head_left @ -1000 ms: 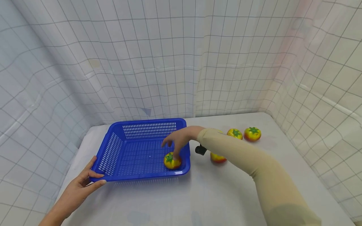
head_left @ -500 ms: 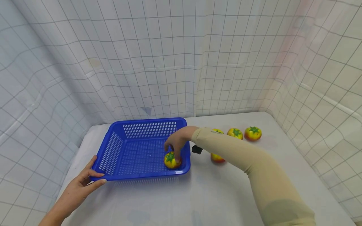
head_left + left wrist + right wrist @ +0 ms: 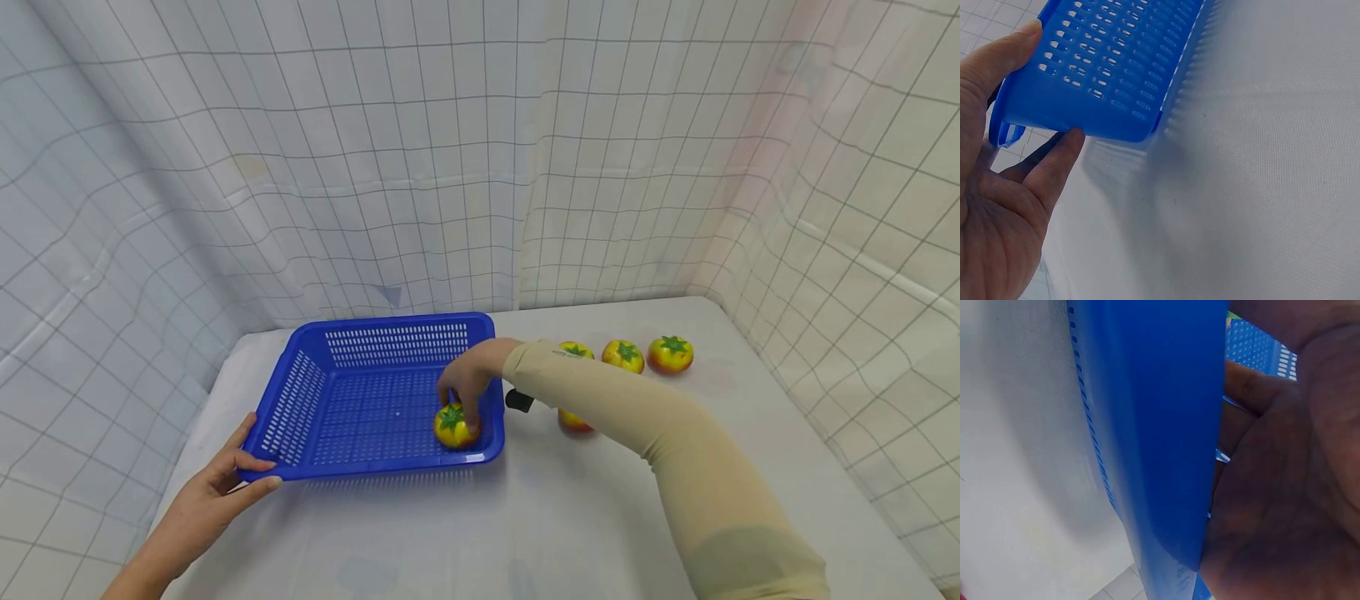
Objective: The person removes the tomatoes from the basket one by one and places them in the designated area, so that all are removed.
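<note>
A blue plastic basket (image 3: pixel 360 471) with slotted walls stands on the white-covered table. At its near left corner my left hand (image 3: pixel 202 508) pinches the rim, thumb on one side and fingers on the other; the left wrist view shows the fingers (image 3: pixel 1054 165) against the basket's wall. My right hand (image 3: pixel 471 379) reaches over the right rim. Its thumb and fingers are curled round a yellow-and-red tomato-like fruit (image 3: pixel 452 427) with a green star-shaped top, in the near right corner. In the right wrist view the basket wall (image 3: pixel 1166 425) and palm hide nearly all of that fruit.
More such fruits lie right of the basket: one at the far right (image 3: pixel 670 356), a second fruit (image 3: pixel 622 354) beside it, a third fruit (image 3: pixel 576 350) behind the sleeve, and a partly covered fruit (image 3: pixel 576 419) nearer. Gridded white curtains (image 3: pixel 450 167) enclose the table.
The right hand's fingers, spread out a second ago, have drawn in onto the fruit, and the right forearm has shifted slightly left. Fruit, basket and left hand have stayed in place.
</note>
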A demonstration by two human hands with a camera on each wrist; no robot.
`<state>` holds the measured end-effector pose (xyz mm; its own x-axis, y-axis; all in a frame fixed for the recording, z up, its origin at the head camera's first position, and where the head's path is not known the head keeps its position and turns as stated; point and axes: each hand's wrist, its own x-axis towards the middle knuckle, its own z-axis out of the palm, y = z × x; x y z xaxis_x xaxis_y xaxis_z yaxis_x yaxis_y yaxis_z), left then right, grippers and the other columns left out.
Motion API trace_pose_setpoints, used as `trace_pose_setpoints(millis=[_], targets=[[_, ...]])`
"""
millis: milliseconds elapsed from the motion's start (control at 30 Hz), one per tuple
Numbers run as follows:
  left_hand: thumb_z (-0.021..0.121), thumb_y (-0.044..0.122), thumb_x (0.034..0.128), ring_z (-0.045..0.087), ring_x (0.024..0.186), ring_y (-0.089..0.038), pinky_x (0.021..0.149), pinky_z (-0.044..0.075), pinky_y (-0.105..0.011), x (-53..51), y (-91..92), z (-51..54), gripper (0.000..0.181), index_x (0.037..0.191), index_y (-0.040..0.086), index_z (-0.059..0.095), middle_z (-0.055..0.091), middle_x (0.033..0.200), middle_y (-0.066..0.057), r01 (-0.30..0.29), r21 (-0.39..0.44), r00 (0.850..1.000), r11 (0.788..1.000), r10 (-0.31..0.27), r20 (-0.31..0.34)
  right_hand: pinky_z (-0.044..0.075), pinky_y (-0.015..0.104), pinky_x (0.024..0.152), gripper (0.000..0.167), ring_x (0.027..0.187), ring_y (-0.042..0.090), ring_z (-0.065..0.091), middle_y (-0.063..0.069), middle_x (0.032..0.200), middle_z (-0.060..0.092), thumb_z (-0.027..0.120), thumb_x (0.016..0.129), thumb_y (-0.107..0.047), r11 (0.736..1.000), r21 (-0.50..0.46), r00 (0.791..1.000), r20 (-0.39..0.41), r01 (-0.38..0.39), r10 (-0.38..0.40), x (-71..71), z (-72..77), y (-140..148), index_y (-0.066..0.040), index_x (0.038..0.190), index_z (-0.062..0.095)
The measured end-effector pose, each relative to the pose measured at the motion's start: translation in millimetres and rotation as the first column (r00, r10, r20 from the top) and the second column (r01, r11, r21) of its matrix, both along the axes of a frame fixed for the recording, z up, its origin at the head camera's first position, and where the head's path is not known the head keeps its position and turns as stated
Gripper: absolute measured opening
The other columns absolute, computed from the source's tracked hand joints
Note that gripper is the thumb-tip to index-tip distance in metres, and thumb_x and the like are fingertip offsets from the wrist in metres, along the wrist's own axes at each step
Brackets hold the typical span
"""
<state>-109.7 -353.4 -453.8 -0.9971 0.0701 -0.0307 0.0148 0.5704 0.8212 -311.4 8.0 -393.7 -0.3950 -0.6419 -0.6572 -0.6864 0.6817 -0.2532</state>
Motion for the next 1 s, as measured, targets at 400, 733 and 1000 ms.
trace_pose_setpoints(millis=[400,733,1000], targets=[[0.068,0.027,0.1014,0.029,0.138,-0.065,0.083,0.041,-0.004,0.0,0.8,-0.3,0.028,0.116,0.003,0.064,-0.002,0.171,0.007,-0.003,-0.015,1.0,1.0,0.003,-0.006,0.044,0.038,0.108,0.06,0.119,0.013,0.056,-0.003,0.129,0.063,0.088,0.083,-0.02,0.998,-0.065,0.998,0.065,-0.018,0.022,0.9,-0.8,1.7,-0.031,0.135,0.061],[0.068,0.027,0.1013,0.03,0.136,-0.065,0.083,0.042,-0.004,0.3,0.1,-1.0,0.027,0.115,0.003,0.064,-0.001,0.171,0.008,-0.005,-0.018,1.0,1.0,0.005,-0.007,0.04,0.041,0.112,0.065,0.129,0.015,0.052,-0.001,0.141,0.058,0.083,0.087,-0.013,0.997,-0.08,0.994,0.109,-0.007,0.015,2.8,1.1,0.7,-0.034,0.143,0.058],[0.068,0.026,0.101,0.03,0.136,-0.066,0.082,0.042,-0.004,-0.8,0.1,-1.6,0.027,0.114,0.003,0.064,-0.001,0.171,0.006,-0.005,-0.022,1.0,1.0,0.004,-0.014,0.039,0.039,0.112,0.069,0.131,0.015,0.05,-0.002,0.144,0.056,0.085,0.085,-0.016,0.997,-0.065,0.993,0.116,-0.03,0.037,2.9,-1.2,-0.2,-0.034,0.145,0.055]])
